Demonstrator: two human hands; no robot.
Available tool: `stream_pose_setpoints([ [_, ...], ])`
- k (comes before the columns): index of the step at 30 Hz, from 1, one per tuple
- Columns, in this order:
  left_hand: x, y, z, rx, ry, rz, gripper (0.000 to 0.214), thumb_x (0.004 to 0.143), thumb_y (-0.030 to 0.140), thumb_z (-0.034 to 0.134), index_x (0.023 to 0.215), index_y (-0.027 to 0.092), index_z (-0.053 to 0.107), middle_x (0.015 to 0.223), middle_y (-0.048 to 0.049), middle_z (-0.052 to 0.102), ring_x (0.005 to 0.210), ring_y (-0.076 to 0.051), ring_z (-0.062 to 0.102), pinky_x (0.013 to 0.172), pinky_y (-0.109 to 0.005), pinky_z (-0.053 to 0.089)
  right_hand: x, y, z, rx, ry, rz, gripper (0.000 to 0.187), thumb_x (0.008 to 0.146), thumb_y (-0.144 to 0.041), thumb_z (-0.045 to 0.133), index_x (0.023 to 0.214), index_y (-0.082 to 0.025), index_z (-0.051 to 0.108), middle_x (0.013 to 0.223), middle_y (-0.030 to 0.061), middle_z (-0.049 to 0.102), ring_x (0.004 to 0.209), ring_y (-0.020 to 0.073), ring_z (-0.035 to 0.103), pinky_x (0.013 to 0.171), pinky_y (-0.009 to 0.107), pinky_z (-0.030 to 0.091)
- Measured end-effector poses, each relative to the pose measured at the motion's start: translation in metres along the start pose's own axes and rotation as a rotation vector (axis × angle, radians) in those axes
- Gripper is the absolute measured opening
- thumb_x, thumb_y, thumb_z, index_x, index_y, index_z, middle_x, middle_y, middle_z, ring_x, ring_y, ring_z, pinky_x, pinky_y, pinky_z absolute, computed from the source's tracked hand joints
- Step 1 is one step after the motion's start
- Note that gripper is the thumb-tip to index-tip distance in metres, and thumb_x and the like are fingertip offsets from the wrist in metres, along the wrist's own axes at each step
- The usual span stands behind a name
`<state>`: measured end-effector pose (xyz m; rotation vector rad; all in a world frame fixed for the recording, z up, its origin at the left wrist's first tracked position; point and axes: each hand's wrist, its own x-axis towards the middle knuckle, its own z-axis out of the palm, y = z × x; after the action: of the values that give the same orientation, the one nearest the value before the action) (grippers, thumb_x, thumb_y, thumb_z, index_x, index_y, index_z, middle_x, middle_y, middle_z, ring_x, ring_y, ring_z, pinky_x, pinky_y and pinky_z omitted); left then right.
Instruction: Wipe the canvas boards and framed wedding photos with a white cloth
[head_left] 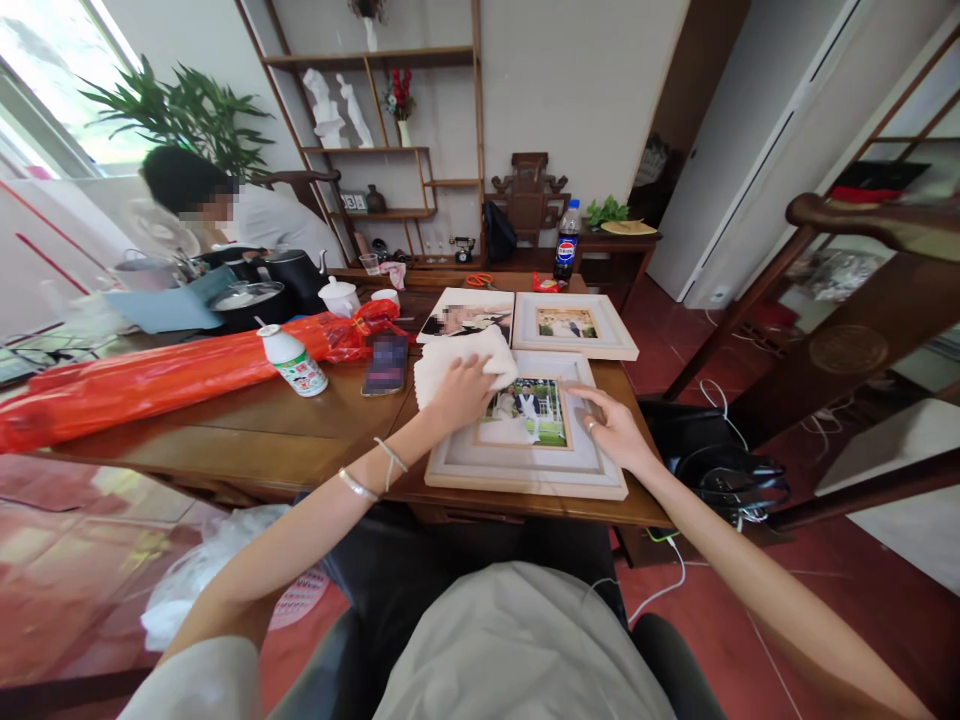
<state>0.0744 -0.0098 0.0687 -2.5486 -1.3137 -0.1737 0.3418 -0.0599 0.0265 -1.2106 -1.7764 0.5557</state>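
In the head view, the left hand (463, 390) lies palm down, fingers extended, on a crumpled white fabric cloth (441, 358) at the centre of the frame; whether the fingers also pinch the cloth I cannot tell. The cloth covers the upper left corner of a square white picture frame with a pale wooden edge (457, 466), which lies flat on the brown wooden worktop (352, 430) just below the centre and holds a colour photo of two people (540, 415). The right hand (609, 428) is loosely open, its fingertips resting on the right side of this frame, with nothing in its grasp. Just above lie a second white frame with a small photo (615, 338) and, to its left, a flat rectangular picture panel (466, 312). Left of the cloth are a dark smartphone (385, 365), a white plastic bottle with a green label (294, 362) and a long bundle in red plastic (187, 372). A dark cola bottle with a blue cap (568, 245) stands upright above the second frame. At the upper left, a person in a white shirt (277, 225) leans forward.
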Motion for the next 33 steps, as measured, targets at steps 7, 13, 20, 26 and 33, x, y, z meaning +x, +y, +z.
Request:
stream_pose_setpoints([
  [7, -0.09, 0.061, -0.064, -0.04, -0.178, 0.208, 0.026, 0.093, 0.025, 0.048, 0.112, 0.02, 0.065, 0.139, -0.0133, 0.05, 0.121, -0.03, 0.052, 0.095, -0.042, 0.046, 0.0, -0.001, 0.001, -0.002, -0.005, -0.001, 0.054, 0.068, -0.006, 0.046, 0.115, -0.023, 0.066, 0.127, 0.006, 0.063, 0.124, 0.0227, 0.055, 0.111, 0.043, 0.036],
  [13, -0.089, 0.058, -0.072, -0.185, -0.223, 0.174, 0.025, 0.097, 0.03, 0.044, 0.107, 0.02, 0.065, 0.105, -0.0088, 0.068, 0.097, -0.022, 0.065, 0.084, -0.036, 0.054, 0.001, 0.001, 0.001, -0.001, -0.012, -0.013, 0.054, 0.069, -0.005, 0.047, 0.115, -0.025, 0.066, 0.127, 0.0051, 0.063, 0.125, 0.0223, 0.054, 0.11, 0.043, 0.036],
  [20, -0.023, 0.019, -0.017, -0.124, 0.058, 0.046, 0.035, 0.095, 0.035, 0.047, 0.12, 0.014, 0.06, 0.131, -0.0165, 0.056, 0.12, -0.029, 0.056, 0.104, -0.042, 0.043, 0.002, 0.007, 0.0, 0.04, -0.038, -0.097, 0.052, 0.069, -0.006, 0.047, 0.112, -0.028, 0.069, 0.127, 0.0029, 0.065, 0.126, 0.0221, 0.053, 0.113, 0.046, 0.034],
  [26, 0.02, -0.017, -0.005, -0.02, -0.034, 0.089, 0.035, 0.093, 0.017, 0.045, 0.125, 0.014, 0.058, 0.152, -0.015, 0.033, 0.142, -0.029, 0.029, 0.114, -0.047, 0.029, 0.002, 0.007, -0.001, 0.014, -0.05, -0.089, 0.051, 0.07, -0.008, 0.048, 0.112, -0.028, 0.07, 0.127, 0.0025, 0.065, 0.13, 0.0226, 0.05, 0.115, 0.049, 0.031],
  [33, -0.026, 0.03, -0.036, -0.038, -0.191, 0.267, 0.031, 0.091, 0.017, 0.051, 0.12, 0.017, 0.062, 0.141, -0.0149, 0.049, 0.128, -0.027, 0.049, 0.103, -0.041, 0.042, 0.002, 0.005, -0.001, -0.021, -0.062, -0.112, 0.054, 0.07, -0.006, 0.047, 0.115, -0.029, 0.069, 0.127, 0.0018, 0.065, 0.127, 0.0225, 0.052, 0.114, 0.048, 0.033],
])
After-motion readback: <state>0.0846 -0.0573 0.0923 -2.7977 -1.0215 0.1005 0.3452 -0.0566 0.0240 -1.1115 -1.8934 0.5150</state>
